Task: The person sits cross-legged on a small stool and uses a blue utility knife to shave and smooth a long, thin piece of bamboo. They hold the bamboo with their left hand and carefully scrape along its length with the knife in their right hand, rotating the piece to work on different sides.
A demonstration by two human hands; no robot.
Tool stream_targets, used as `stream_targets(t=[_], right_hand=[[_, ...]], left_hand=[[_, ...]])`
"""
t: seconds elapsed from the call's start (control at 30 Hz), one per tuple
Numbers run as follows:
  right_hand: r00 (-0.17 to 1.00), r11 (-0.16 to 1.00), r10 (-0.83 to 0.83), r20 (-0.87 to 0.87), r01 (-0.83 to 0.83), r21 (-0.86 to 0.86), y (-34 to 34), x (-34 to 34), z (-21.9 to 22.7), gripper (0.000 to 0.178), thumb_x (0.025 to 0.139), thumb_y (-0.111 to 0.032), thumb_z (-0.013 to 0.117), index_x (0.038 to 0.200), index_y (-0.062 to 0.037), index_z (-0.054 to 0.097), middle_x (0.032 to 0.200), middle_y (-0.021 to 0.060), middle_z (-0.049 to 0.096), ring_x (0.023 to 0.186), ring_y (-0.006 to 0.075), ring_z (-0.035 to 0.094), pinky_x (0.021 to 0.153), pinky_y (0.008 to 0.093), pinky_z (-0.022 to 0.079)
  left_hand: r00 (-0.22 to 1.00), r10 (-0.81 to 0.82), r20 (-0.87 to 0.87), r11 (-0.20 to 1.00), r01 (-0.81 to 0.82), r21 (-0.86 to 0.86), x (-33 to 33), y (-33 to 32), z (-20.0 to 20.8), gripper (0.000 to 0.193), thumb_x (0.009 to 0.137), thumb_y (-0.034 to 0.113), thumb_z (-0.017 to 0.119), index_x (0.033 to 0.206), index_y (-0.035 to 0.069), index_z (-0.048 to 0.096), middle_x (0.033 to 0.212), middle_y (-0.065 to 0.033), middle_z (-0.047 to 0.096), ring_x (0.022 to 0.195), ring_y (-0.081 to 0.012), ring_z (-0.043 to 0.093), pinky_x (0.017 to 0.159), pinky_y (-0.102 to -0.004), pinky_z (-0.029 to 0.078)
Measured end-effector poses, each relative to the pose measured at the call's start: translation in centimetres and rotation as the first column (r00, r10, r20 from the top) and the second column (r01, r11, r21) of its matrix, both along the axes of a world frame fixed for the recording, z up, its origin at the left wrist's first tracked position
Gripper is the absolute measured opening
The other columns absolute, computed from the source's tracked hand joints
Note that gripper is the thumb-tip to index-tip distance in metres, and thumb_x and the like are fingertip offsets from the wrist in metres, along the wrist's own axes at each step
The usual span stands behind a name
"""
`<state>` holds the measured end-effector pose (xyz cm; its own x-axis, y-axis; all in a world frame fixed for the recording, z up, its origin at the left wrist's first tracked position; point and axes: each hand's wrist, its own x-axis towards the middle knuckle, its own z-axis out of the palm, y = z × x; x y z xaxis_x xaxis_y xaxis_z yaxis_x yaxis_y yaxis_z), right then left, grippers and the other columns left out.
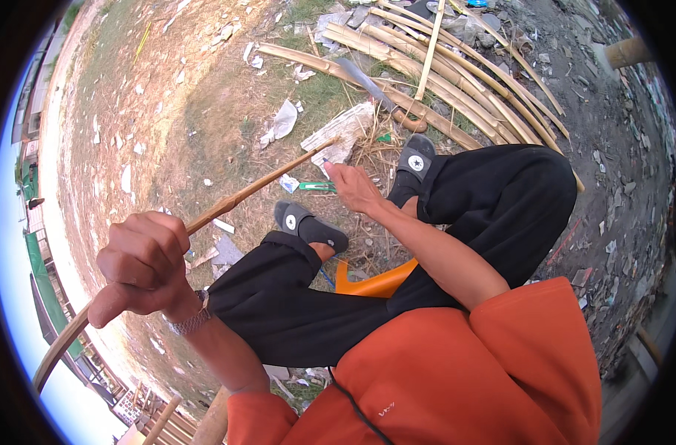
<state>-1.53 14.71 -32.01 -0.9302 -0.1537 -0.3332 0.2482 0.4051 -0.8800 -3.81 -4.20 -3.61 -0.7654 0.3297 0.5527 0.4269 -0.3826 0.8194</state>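
My left hand (144, 259), a watch-like band at its wrist, is closed around a long, thin bamboo strip (256, 185). The strip runs from the lower left up to a pale, worn wooden block (342, 133), where its far tip ends. My right hand (355, 188) is closed close to that tip, just below the block. A tiny dark bit shows at its fingertips, too small to name. Beside it on the ground lies a green, narrow object (317, 187). Past the block, a machete (369, 83) with a brown wooden handle rests against split bamboo.
Many split bamboo strips (456, 74) lie piled at the far right. My sandalled feet (308, 224) flank the work spot, with part of an orange plastic seat (375, 284) beneath me. Paper scraps (282, 120) litter the grass, and dark rubble (612, 200) covers the right side.
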Motion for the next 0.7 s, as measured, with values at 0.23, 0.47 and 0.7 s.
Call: stream_targets(t=[0.23, 0.47, 0.7], right_hand=[[0.998, 0.997, 0.059, -0.009, -0.058, 0.051, -0.1, -0.7, -0.9, 0.057, 0.093, -0.046, 0.033, 0.08, 0.0028, 0.06, 0.08, 0.0311, 0.058, 0.075, 0.0476, 0.056, 0.071, 0.0511, 0.045], [0.999, 0.971, -0.045, -0.009, 0.046, 0.233, -0.6, -1.5, -1.2, 0.06, 0.093, -0.047, 0.032, 0.079, 0.0018, 0.063, 0.075, 0.0301, 0.059, 0.077, 0.0476, 0.057, 0.073, 0.051, 0.044], [0.983, 0.966, -0.085, 0.163, 0.041, 0.257, -0.4, -1.4, -3.8, 0.062, 0.093, -0.048, 0.031, 0.085, 0.0041, 0.064, 0.085, 0.0323, 0.06, 0.084, 0.0475, 0.058, 0.079, 0.0518, 0.045]], left_hand=[[0.997, -0.067, -0.038, 0.997, 0.068, 0.028, 0.4, 0.5, -0.1, 0.065, 0.084, 0.061, 0.043, 0.047, 0.011, 0.027, 0.037, 0.0047, 0.023, 0.028, -0.0077, 0.019, 0.03, -0.022, 0.018], [0.998, 0.058, -0.02, 0.998, -0.058, 0.005, 0.3, 0.1, -0.3, 0.064, 0.084, 0.065, 0.039, 0.049, 0.014, 0.021, 0.039, 0.0068, 0.017, 0.03, -0.0054, 0.014, 0.031, -0.0208, 0.012], [0.999, 0.019, -0.027, 1.0, -0.019, -0.006, 0.1, 0.2, 0.1, 0.062, 0.085, 0.062, 0.039, 0.05, 0.013, 0.024, 0.037, 0.0057, 0.02, 0.028, -0.0056, 0.017, 0.029, -0.0202, 0.016]])
